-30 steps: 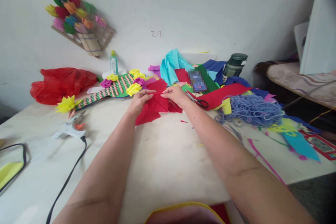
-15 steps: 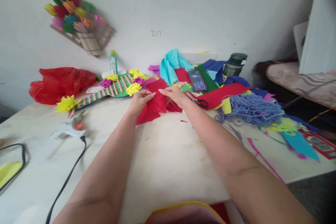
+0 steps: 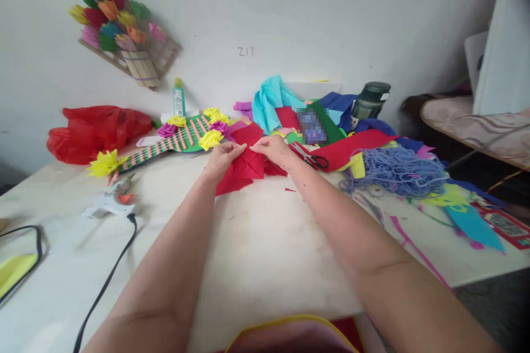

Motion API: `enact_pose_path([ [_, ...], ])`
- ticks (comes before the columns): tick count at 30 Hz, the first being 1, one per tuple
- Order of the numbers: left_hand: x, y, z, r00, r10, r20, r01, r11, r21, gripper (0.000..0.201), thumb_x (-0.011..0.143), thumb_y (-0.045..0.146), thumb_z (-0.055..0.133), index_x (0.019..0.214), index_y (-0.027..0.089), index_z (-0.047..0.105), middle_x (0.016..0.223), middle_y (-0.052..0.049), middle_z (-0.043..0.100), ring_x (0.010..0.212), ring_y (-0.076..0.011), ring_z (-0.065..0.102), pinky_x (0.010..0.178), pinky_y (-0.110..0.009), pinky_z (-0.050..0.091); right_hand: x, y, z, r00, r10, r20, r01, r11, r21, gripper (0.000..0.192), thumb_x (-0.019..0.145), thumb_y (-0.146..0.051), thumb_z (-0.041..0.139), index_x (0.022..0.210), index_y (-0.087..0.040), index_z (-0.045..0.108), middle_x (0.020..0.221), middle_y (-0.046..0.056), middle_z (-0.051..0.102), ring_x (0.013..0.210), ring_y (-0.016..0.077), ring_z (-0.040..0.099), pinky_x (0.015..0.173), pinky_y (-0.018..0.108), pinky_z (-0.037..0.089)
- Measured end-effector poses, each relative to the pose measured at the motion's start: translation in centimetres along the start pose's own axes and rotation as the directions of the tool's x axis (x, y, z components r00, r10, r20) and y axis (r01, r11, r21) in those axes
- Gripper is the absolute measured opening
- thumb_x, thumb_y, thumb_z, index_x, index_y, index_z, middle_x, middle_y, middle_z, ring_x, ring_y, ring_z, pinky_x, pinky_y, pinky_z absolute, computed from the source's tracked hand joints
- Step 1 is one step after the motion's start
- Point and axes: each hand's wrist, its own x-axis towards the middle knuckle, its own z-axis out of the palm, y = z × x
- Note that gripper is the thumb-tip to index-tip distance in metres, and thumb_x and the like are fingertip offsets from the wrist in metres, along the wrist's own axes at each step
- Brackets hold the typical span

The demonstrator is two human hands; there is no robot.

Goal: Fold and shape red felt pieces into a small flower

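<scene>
A square of red paper, creased across its face, is pinched along its upper edge by both hands. My left hand closes thumb and finger on it from the left. From the right, my right hand does the same, its fingertips close to those of the left. More red sheets lie beneath and behind the square on the table. Beside my right wrist rest scissors with black handles. A guitar-shaped craft with yellow and purple paper flowers lies just left of my left hand.
A white glue gun with a black cord stands at left. Blue yarn, coloured paper and a dark green bottle crowd the right side. A red plastic bag and glue bottle sit near the wall.
Both hands stay almost in place, still pinching the red paper. The square's lower part has shifted slightly and faces me a little flatter.
</scene>
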Motion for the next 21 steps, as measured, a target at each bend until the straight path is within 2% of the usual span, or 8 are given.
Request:
enact_pose_path([
  [7, 0.0, 0.1, 0.0, 0.999, -0.032, -0.019, 0.032, 0.999, 0.007, 0.036, 0.059, 0.040, 0.077, 0.057, 0.014, 0.052, 0.051, 0.004, 0.049, 0.045, -0.0048, 0.040, 0.045, -0.020, 0.029, -0.2, -0.6, 0.2, 1.000, -0.002, -0.015, 0.001, 0.999, -0.043, 0.013, 0.066, -0.027, 0.065, 0.065, -0.014, 0.065, 0.065, 0.001, 0.063, 0.061, 0.0110, 0.052, 0.062, 0.026, 0.041],
  [13, -0.1, 0.1, 0.0, 0.998, -0.056, 0.033, 0.057, 0.998, -0.019, 0.033, 0.060, 0.038, 0.077, 0.059, 0.014, 0.055, 0.053, 0.003, 0.051, 0.047, -0.0061, 0.044, 0.047, -0.020, 0.031, -0.5, -1.4, 0.3, 1.000, -0.018, -0.012, 0.017, 0.996, -0.088, 0.010, 0.067, -0.022, 0.062, 0.063, -0.014, 0.064, 0.063, 0.000, 0.061, 0.060, 0.0103, 0.051, 0.062, 0.025, 0.040],
  [21, 0.0, 0.1, 0.2, 0.999, -0.018, -0.034, 0.020, 0.998, 0.066, 0.036, 0.055, 0.041, 0.078, 0.057, 0.014, 0.054, 0.053, 0.002, 0.052, 0.048, -0.0072, 0.045, 0.047, -0.021, 0.031, -0.8, -2.2, 0.7, 1.000, 0.014, -0.025, -0.016, 0.994, -0.111, 0.012, 0.067, -0.023, 0.063, 0.060, -0.013, 0.062, 0.058, -0.002, 0.058, 0.056, 0.0096, 0.048, 0.057, 0.024, 0.038],
])
